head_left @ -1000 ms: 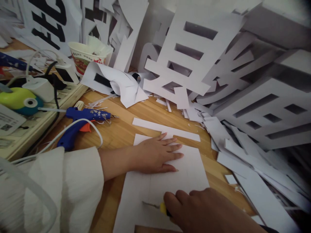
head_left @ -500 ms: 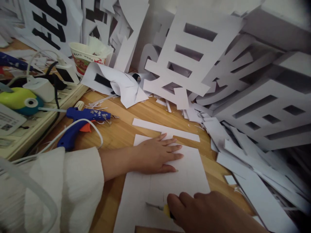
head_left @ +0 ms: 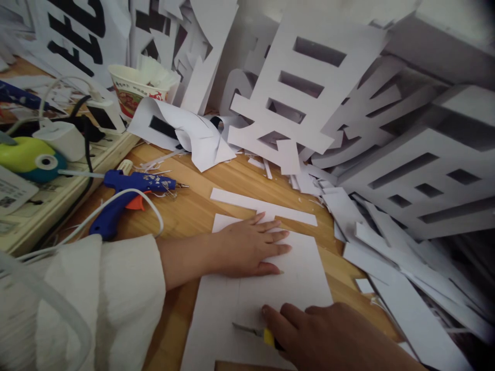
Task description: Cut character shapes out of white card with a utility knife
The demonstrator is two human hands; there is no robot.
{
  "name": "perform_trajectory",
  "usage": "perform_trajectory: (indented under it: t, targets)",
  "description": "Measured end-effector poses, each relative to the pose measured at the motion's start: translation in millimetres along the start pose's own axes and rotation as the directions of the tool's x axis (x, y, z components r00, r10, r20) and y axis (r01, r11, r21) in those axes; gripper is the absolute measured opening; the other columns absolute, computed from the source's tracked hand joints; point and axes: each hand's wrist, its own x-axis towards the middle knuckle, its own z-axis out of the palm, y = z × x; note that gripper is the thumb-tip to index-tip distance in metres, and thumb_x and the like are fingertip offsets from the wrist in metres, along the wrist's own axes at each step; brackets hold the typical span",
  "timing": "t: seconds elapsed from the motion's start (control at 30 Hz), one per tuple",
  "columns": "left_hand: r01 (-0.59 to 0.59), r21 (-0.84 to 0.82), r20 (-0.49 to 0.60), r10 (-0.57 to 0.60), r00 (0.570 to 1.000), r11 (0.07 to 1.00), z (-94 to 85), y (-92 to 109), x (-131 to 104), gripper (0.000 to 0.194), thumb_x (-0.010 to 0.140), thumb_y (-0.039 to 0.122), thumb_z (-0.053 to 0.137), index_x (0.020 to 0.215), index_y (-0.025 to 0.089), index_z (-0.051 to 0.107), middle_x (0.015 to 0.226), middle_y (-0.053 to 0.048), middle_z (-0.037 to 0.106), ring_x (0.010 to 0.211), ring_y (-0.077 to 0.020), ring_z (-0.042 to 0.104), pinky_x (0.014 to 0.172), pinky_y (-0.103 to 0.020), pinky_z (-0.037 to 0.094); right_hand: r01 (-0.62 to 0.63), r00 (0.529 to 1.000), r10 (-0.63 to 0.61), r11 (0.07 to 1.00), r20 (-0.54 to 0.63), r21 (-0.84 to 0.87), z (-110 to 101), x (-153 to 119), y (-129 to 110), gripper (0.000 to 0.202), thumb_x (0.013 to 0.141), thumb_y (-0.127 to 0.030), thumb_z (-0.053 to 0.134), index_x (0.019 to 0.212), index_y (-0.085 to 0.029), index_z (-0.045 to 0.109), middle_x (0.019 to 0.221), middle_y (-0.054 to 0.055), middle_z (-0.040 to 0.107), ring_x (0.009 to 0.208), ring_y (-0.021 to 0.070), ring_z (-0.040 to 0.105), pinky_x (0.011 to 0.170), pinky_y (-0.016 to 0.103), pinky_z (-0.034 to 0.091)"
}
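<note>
Flat on a white foam board sheet (head_left: 294, 283), my left hand (head_left: 251, 247) lies palm down with its fingers spread, near the sheet's upper edge. Lower right, my right hand (head_left: 320, 335) is closed around a craft knife (head_left: 267, 337) with a yellow and black handle. Its thin metal blade points left over the lower part of the sheet. Whether the tip touches the surface I cannot tell. Faint lines run across the sheet, and a cut-out edge shows at the bottom. A narrow white strip (head_left: 232, 198) lies just beyond the sheet.
A blue glue gun (head_left: 131, 181) with a white cord lies at left, beside a power strip (head_left: 116, 147) with plugged-in chargers. Behind stand a paper cup (head_left: 131, 95) and large white cut-out characters (head_left: 266, 85). White offcuts (head_left: 417, 304) are piled at right.
My right hand has shifted very slightly, tilting the knife a little. My left hand and the sheet stay in place.
</note>
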Motion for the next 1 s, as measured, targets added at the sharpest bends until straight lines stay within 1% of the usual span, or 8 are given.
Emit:
perform_trajectory:
  t: [0.07,0.17,0.33,0.43,0.63,0.77,0.87,1.0]
  targets:
    - [0.001,-0.005,0.005,-0.001,1.0,1.0,-0.1,0,0,0.049,0.092,0.044,0.035,0.132,0.016,0.04,0.142,-0.01,0.033,0.134,-0.0249,0.019,0.11,-0.044,0.008,0.001,0.999,-0.001,1.0,0.039,0.016,-1,2,2,0.02,0.07,-0.022,0.065,0.086,-0.023,0.053,0.059,-0.005,0.063,0.037,0.0167,0.057,0.033,0.032,0.007]
    - [0.006,-0.005,0.014,-0.006,1.0,1.0,-0.4,0,0,0.049,0.091,0.045,0.036,0.132,0.017,0.039,0.143,-0.009,0.032,0.135,-0.0245,0.018,0.11,-0.044,0.008,-0.009,0.999,0.006,0.998,0.054,0.056,-2,2,6,0.021,0.072,-0.025,0.064,0.09,-0.023,0.054,0.063,-0.005,0.065,0.04,0.0161,0.058,0.032,0.032,0.009]
    - [0.021,-0.005,0.043,-0.021,0.999,1.0,-1.9,1,2,0.049,0.091,0.045,0.036,0.133,0.018,0.039,0.144,-0.008,0.03,0.135,-0.024,0.017,0.11,-0.044,0.008,-0.033,0.998,0.029,0.997,0.062,0.064,1,-2,9,0.022,0.071,-0.026,0.064,0.09,-0.024,0.053,0.061,-0.007,0.064,0.039,0.0148,0.057,0.032,0.032,0.009]
    - [0.025,0.001,0.057,-0.025,0.998,1.0,-3.4,1,1,0.05,0.092,0.045,0.035,0.133,0.018,0.038,0.144,-0.008,0.029,0.135,-0.024,0.016,0.11,-0.044,0.008,-0.013,0.999,0.012,0.998,0.035,0.053,3,-2,8,0.018,0.073,-0.028,0.062,0.088,-0.024,0.053,0.06,-0.007,0.063,0.038,0.0145,0.056,0.033,0.032,0.01]
    - [0.015,-0.006,0.045,-0.014,0.999,1.0,-2.4,1,1,0.05,0.092,0.045,0.035,0.133,0.017,0.039,0.144,-0.008,0.03,0.135,-0.0246,0.017,0.11,-0.044,0.008,0.002,0.999,-0.001,1.0,-0.049,0.025,5,-2,5,0.018,0.073,-0.027,0.063,0.085,-0.023,0.05,0.056,-0.008,0.061,0.036,0.0141,0.054,0.033,0.032,0.012]
    - [0.02,0.005,0.026,-0.02,0.999,1.0,0.1,1,2,0.049,0.092,0.045,0.036,0.132,0.018,0.039,0.144,-0.008,0.031,0.135,-0.0245,0.018,0.109,-0.044,0.009,0.019,0.995,-0.018,1.0,-0.1,0.002,2,-2,3,0.01,0.075,-0.019,0.055,0.079,-0.022,0.047,0.051,-0.008,0.057,0.033,0.0123,0.05,0.033,0.031,0.013]
    - [0.032,0.012,0.028,-0.033,0.999,0.999,1.3,2,3,0.049,0.091,0.045,0.036,0.132,0.018,0.039,0.143,-0.008,0.031,0.134,-0.0248,0.019,0.109,-0.046,0.008,0.031,0.993,-0.035,0.999,-0.111,-0.042,-3,0,1,0.008,0.075,-0.014,0.048,0.077,-0.021,0.046,0.05,-0.006,0.056,0.033,0.0116,0.049,0.034,0.03,0.013]
    - [0.034,0.007,0.031,-0.034,0.999,0.999,1.8,3,4,0.048,0.091,0.044,0.036,0.132,0.018,0.04,0.143,-0.009,0.031,0.134,-0.0254,0.019,0.108,-0.048,0.009,0.024,0.994,-0.029,0.998,-0.101,-0.051,-6,4,-3,0.007,0.074,-0.015,0.048,0.073,-0.021,0.045,0.049,-0.005,0.054,0.033,0.0112,0.048,0.035,0.03,0.011]
